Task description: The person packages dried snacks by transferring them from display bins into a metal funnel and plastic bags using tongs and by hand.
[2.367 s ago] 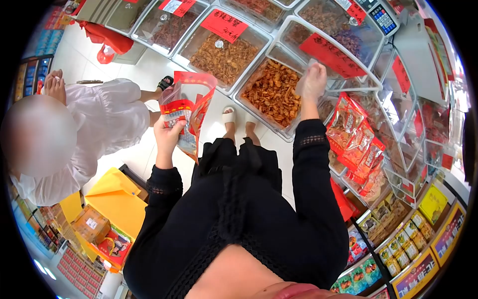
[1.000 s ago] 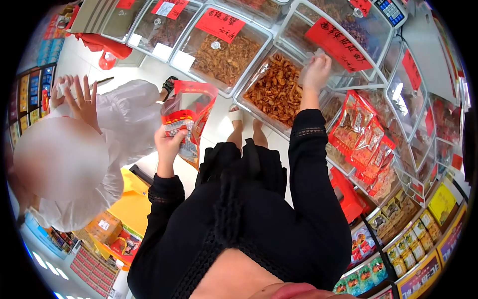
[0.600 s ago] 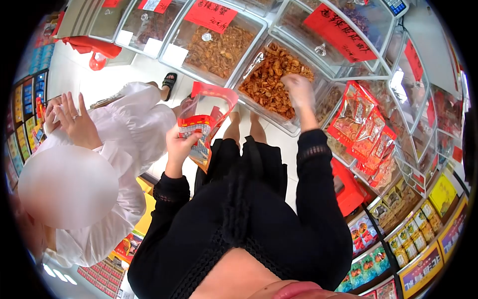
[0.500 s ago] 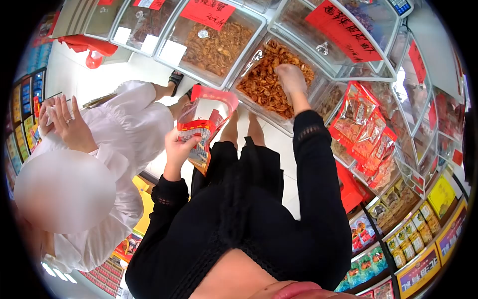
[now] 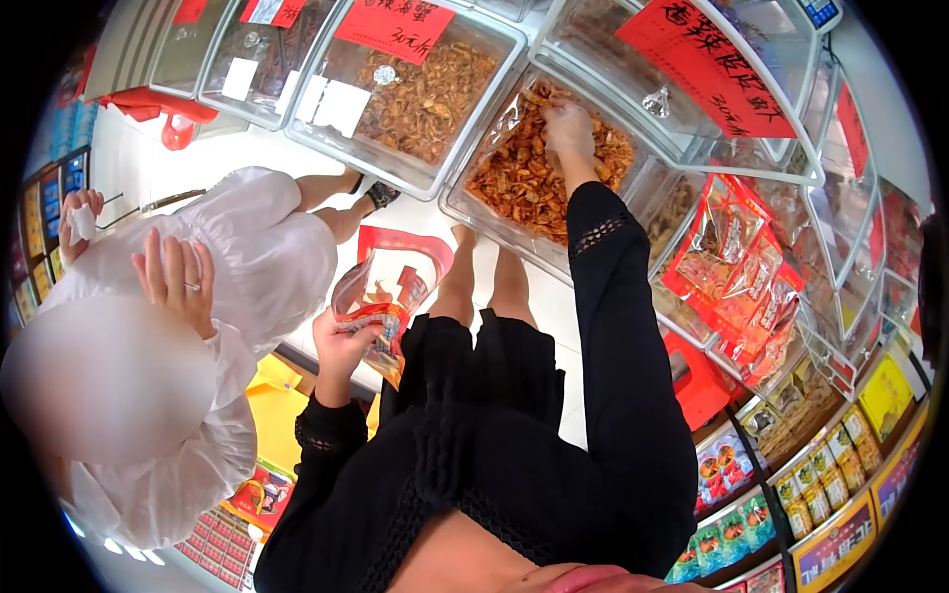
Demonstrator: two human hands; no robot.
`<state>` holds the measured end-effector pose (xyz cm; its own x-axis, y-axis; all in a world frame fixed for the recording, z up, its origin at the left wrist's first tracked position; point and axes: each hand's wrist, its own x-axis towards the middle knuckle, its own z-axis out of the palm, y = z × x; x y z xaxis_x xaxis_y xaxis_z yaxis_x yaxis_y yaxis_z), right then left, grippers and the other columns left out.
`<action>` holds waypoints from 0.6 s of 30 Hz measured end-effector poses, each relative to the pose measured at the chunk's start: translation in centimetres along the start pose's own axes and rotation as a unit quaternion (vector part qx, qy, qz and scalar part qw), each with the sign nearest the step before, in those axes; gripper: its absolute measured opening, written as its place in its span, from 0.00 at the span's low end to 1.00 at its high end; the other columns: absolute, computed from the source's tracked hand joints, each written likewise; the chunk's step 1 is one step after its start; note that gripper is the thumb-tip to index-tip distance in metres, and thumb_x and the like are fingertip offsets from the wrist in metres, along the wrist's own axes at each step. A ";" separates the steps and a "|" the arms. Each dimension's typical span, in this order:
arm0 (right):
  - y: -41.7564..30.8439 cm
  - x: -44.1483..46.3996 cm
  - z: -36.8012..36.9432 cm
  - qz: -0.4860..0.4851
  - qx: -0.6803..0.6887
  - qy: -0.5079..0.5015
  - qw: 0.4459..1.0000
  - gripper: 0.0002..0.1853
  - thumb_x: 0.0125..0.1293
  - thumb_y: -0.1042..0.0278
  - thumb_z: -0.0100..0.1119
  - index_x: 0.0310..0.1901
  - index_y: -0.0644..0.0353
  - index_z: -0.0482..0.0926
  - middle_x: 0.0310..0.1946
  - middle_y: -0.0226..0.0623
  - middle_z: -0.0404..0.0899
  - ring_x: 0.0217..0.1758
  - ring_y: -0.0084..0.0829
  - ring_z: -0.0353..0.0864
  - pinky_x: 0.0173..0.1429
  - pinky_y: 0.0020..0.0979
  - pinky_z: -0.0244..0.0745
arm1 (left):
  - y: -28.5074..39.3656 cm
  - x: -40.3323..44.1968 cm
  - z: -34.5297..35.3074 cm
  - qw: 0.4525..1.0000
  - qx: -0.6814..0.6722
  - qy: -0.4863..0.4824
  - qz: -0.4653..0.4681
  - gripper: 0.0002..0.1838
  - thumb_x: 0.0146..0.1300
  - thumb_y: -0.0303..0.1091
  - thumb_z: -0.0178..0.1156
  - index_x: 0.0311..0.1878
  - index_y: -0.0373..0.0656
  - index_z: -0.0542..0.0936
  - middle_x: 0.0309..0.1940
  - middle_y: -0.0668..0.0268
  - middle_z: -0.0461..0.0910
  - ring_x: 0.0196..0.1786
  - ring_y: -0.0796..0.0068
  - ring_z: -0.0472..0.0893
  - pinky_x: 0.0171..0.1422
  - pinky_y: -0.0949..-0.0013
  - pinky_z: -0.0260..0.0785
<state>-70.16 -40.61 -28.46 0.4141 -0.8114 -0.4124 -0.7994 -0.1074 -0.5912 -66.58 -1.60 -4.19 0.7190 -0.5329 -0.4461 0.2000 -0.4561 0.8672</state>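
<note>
My left hand (image 5: pixel 342 346) is closed around the lower part of a red and clear plastic snack pouch (image 5: pixel 388 314). The pouch's wide red-edged mouth is turned up and away from me. At the end of my stretched arm, my right hand (image 5: pixel 570 138) is down among reddish-brown, shrimp-like dried snacks (image 5: pixel 529 183) in a clear bin (image 5: pixel 457 203). Its fingers are blurred and partly sunk in the pieces, so their grip does not show.
A lidded bin (image 5: pixel 420 104) with a red price sign stands left of the open one. Red snack packs (image 5: pixel 736 267) lie on bins at right. A person in white (image 5: pixel 267 227) stands at my left, hands raised. Packaged goods (image 5: pixel 830 469) line the lower right.
My right hand has shifted toward the far left part of the snacks. The pouch and my left hand sit slightly lower and farther left. The other person's hands have moved apart.
</note>
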 end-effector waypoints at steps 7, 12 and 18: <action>-3.5 -2.4 -3.4 0.029 0.023 -0.112 0.993 0.17 0.54 0.58 0.54 0.42 0.59 0.78 0.38 0.46 0.79 0.43 0.40 0.78 0.49 0.36 0.70 | -0.4 0.1 -0.6 1.000 0.022 0.002 0.010 0.21 0.44 0.27 0.69 0.44 0.32 0.76 0.35 0.64 0.80 0.36 0.79 0.77 0.42 0.75 0.70; -2.2 -3.2 -3.8 -0.092 -0.104 -0.067 0.988 0.14 0.55 0.59 0.53 0.35 0.60 0.79 0.31 0.47 0.79 0.36 0.44 0.79 0.44 0.39 0.73 | 0.6 0.4 0.0 0.999 0.023 0.025 0.034 0.21 0.43 0.28 0.69 0.42 0.32 0.76 0.34 0.65 0.81 0.35 0.79 0.78 0.41 0.75 0.70; -7.0 -12.7 -14.2 -0.282 -0.231 0.098 0.926 0.07 0.54 0.62 0.55 0.28 0.56 0.75 0.22 0.40 0.77 0.28 0.41 0.77 0.34 0.40 0.72 | 1.4 0.5 0.2 0.994 0.093 -0.026 0.049 0.30 0.40 0.30 0.71 0.51 0.36 0.75 0.38 0.61 0.81 0.38 0.76 0.79 0.44 0.74 0.70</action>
<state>-76.00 -37.72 -9.23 0.7715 -0.6354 0.0328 -0.5998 -0.7436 -0.2954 -66.08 -2.63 -3.19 0.6929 -0.6151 -0.3763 0.0003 -0.5217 0.8531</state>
